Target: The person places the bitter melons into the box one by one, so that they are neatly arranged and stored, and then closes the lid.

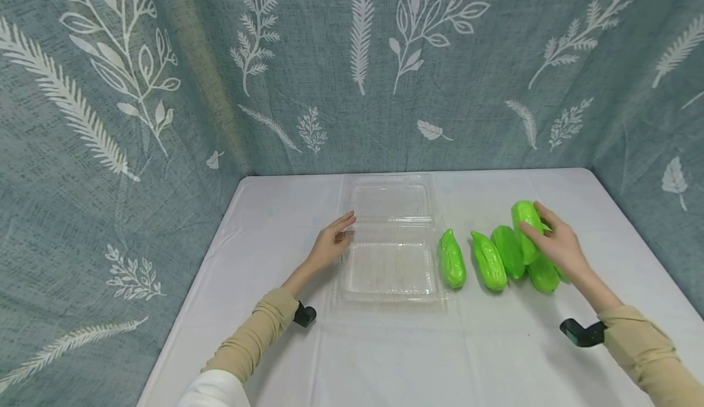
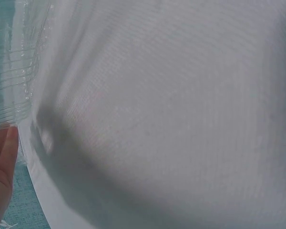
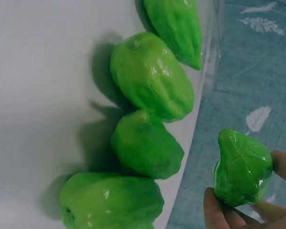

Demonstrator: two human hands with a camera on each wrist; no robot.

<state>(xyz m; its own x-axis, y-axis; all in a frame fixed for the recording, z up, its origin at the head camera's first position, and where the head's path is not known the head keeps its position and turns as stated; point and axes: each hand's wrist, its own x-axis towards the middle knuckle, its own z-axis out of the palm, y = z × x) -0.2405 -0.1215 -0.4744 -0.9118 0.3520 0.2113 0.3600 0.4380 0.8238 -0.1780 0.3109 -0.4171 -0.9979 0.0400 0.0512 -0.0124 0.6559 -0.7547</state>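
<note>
Your right hand (image 1: 555, 245) holds one green gourd (image 1: 527, 228); your fingers and thumb curl round it, so this grip is closed on the gourd; the wrist view shows the fingertips (image 3: 219, 210) pinching its lower end (image 3: 242, 167). The gourd sits up above the others, lifted off the counter (image 1: 275, 211), with your palm on its right side.

Four more green gourds lie on the white counter; one (image 1: 451, 259) lies just beside the clear box, one (image 1: 488, 261) is next to it, one (image 1: 508, 251) comes after that, and one (image 1: 543, 274) lies right under your right hand.

Your left hand (image 1: 330, 243) is flat and loose; its fingers are straight and the fingertips touch the left edge of the clear box (image 1: 392, 269); this grip is wide open and holds nothing. In the left wrist view you see the fingers (image 2: 2, 157) beside the ribbed plastic edge (image 2: 12, 90).

The clear box lies open in the middle of the counter; its lid (image 1: 392, 200) is laid back towards the leafy blue cloth (image 1: 165, 89). The held gourd is well to the right of the box.
</note>
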